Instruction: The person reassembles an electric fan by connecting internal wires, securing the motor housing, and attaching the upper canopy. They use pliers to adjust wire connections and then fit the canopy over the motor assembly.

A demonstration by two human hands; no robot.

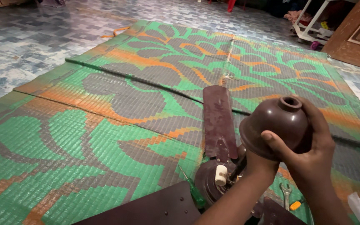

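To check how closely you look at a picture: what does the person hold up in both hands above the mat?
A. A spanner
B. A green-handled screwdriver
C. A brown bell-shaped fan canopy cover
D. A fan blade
C: both the left hand and right hand clasp the brown bell-shaped canopy cover, while the fan blade, green-handled screwdriver and spanner lie on the mat.

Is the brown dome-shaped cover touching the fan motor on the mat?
Apart. The head view shows the brown dome-shaped cover held up in the right hand, with the left hand beneath it, clear above the round fan motor.
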